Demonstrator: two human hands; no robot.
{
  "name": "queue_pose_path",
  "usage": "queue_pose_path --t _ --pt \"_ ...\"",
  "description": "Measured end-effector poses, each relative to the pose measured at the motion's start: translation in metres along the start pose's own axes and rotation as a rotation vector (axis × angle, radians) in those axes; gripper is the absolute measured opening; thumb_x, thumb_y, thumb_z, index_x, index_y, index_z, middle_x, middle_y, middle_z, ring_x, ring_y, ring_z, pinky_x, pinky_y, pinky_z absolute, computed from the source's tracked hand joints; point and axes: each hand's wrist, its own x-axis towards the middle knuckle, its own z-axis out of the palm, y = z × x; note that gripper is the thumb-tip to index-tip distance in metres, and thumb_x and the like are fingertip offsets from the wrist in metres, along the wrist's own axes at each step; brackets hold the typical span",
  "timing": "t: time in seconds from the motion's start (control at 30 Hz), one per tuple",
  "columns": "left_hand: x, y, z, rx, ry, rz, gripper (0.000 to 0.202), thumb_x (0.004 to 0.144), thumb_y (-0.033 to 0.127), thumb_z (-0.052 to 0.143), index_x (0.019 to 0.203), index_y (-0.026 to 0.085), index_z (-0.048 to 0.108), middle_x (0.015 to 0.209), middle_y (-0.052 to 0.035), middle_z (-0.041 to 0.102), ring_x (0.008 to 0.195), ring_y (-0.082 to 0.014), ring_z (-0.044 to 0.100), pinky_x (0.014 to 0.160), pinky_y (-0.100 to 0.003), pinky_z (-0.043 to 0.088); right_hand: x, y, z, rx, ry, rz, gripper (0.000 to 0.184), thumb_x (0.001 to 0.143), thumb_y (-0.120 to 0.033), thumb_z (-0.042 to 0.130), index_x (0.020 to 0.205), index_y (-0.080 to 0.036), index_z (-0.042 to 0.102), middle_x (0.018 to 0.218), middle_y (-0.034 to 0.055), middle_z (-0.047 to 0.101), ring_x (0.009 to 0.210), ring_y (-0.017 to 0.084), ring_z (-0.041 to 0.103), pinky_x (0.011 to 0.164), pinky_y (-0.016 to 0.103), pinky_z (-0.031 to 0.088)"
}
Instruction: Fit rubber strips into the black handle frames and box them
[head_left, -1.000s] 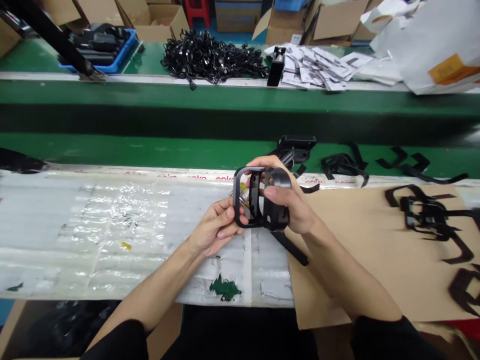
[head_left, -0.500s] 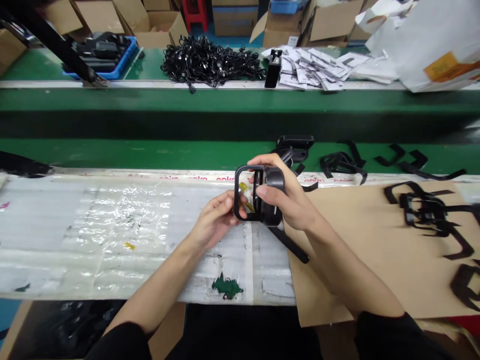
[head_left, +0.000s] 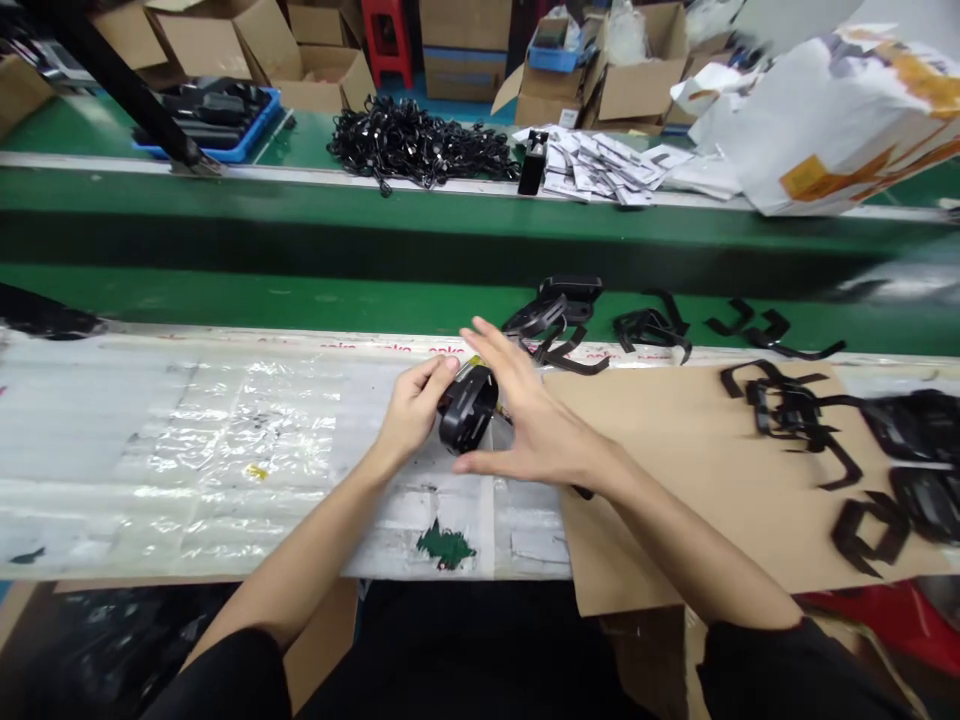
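My left hand (head_left: pixel 411 408) is closed on a black plastic frame-like part (head_left: pixel 469 412), with the thumb along its upper left side. The part is turned edge-on, so most of its opening is hidden. Just to its right, my right hand (head_left: pixel 541 425) is open, thumb and fingers spread around the part without gripping it. Beyond my right hand lie black brackets and curved strips (head_left: pixel 574 362), near a black rounded piece (head_left: pixel 570 290). The tip of another black strip (head_left: pixel 583 492) shows under my right wrist.
A cardboard sheet (head_left: pixel 675 520) on the right bears black brackets (head_left: pixel 795 410) and dark rounded parts (head_left: pixel 926 500). On the far shelf are a blue tray (head_left: pixel 255 130), a heap of black cables (head_left: pixel 424 145), white leaflets (head_left: pixel 600 165) and a large white bag (head_left: pixel 810 130).
My right hand has let go of the black part and spread its fingers. The part has turned from face-on to edge-on in my left hand. The view has shifted slightly right.
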Motion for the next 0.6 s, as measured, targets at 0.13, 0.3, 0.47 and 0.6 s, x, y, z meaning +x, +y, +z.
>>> queue_pose_path --t 0.13,0.3,0.47,0.6 --pt "0.005 -0.01 -0.01 0.16 0.172 0.182 0.056 0.092 0.061 0.068 0.062 0.02 0.045 0.06 0.0043 0.036 0.058 -0.0116 0.032 0.056 -0.028 0.028 -0.047 0.021 -0.001 -0.208 0.066 0.37 0.026 0.102 -0.042 0.062 0.116 -0.02 0.064 0.109 0.0127 0.074 0.1 0.03 0.073 0.09 0.048 0.059" --pt "0.011 -0.015 -0.018 0.184 0.16 0.174 0.055 0.094 0.062 0.065 0.063 0.021 0.043 0.058 0.0042 0.039 0.057 -0.012 0.034 0.055 -0.027 0.029 -0.08 0.042 0.033 -0.497 -0.075 0.531 0.013 0.099 -0.031 0.063 0.106 -0.02 0.063 0.106 0.0153 0.075 0.102 0.035 0.072 0.085 0.045 0.056" --pt "0.008 -0.017 -0.021 0.139 0.221 0.275 0.055 0.092 0.056 0.07 0.06 0.022 0.041 0.057 0.0043 0.037 0.057 -0.0122 0.032 0.057 -0.028 0.03 -0.083 0.027 0.027 -0.183 0.002 0.67 0.016 0.107 -0.033 0.046 0.106 -0.022 0.057 0.089 0.0076 0.073 0.073 0.026 0.071 0.065 0.035 0.05" --pt "0.008 -0.029 -0.015 0.191 0.14 0.274 0.058 0.091 0.056 0.069 0.059 0.021 0.036 0.059 0.0039 0.033 0.059 -0.0125 0.032 0.058 -0.028 0.029 -0.11 0.012 0.023 0.372 0.074 0.753 0.037 0.11 -0.056 0.038 0.126 -0.025 0.051 0.081 -0.0024 0.061 0.052 0.014 0.053 0.052 0.028 0.043"
